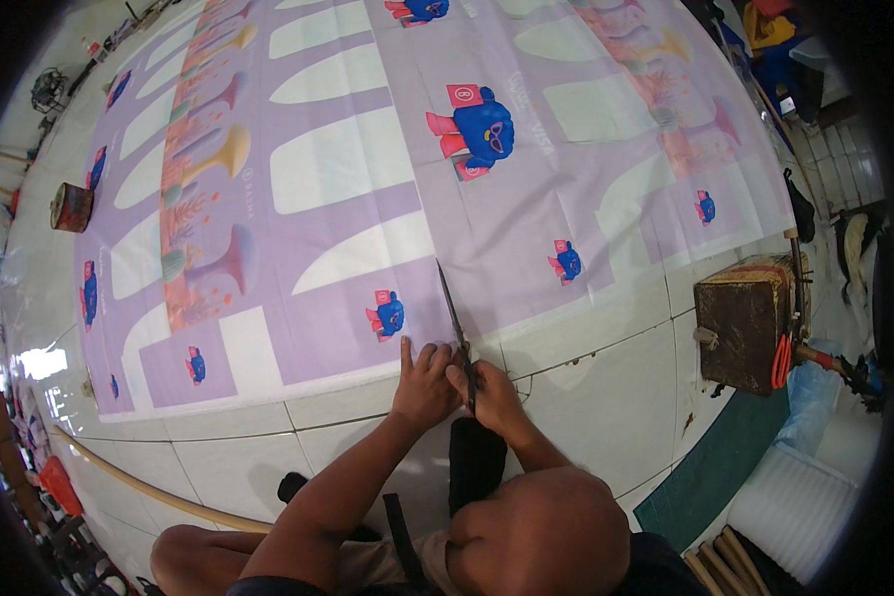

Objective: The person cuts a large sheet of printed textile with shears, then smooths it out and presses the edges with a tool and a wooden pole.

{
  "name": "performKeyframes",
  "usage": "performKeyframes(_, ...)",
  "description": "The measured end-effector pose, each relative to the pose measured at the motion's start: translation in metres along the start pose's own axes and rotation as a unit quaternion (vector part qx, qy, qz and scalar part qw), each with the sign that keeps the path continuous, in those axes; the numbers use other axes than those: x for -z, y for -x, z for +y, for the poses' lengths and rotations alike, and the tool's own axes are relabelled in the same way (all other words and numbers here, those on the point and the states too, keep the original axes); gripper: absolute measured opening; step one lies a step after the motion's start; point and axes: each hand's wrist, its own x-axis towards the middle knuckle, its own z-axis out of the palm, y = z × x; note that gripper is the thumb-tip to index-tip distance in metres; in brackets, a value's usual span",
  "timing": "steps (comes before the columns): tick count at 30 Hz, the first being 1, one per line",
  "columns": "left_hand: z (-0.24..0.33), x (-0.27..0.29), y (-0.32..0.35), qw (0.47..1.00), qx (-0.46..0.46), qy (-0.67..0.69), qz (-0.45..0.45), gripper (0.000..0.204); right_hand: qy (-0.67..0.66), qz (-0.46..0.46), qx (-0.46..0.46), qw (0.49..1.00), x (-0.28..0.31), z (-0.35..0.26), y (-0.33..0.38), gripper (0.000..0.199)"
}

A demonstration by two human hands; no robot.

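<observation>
A large purple printed banner [487, 214] lies spread flat on the white tiled floor [606, 397]. It shows white arch shapes, blue cartoon figures and trumpet-like shapes. My left hand [422, 382] presses down at the banner's near edge, fingers spread. Right beside it, touching, my right hand [499, 399] grips the handle of a long thin dark blade [454, 313]. The blade runs away from me, up and slightly left across the banner's near strip. Which kind of cutting tool it is I cannot tell.
A worn wooden box [750, 318] stands on the right with red-handled tools [781, 362] hanging on its side. A round tin [72, 207] sits at the banner's left edge. A long wooden stick [149, 489] lies lower left; a green mat [715, 467] and white foam roll [795, 509] lie lower right.
</observation>
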Motion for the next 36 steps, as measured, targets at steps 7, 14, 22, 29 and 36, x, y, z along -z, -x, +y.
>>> performKeyframes(7,-0.001,0.006,0.001,1.0,-0.012,-0.007,-0.028,0.06,-0.016,0.015,0.021,1.0,-0.001,-0.019,-0.023,0.058)
performKeyframes(14,0.002,0.002,-0.002,0.999,0.0,0.013,-0.051,0.063,-0.002,0.047,0.051,0.998,-0.004,-0.014,-0.06,0.049)
performKeyframes(22,0.001,0.008,-0.001,0.998,0.002,-0.001,-0.058,0.062,0.044,0.07,0.074,0.994,-0.002,-0.051,-0.092,0.053)
performKeyframes(29,0.002,0.012,-0.006,0.998,0.011,0.003,-0.057,0.067,0.038,0.035,0.057,0.997,0.008,-0.086,-0.129,0.058)
performKeyframes(36,0.001,0.018,-0.008,0.997,0.008,0.029,-0.065,0.065,-0.004,0.012,0.06,0.998,0.013,-0.112,-0.164,0.063)
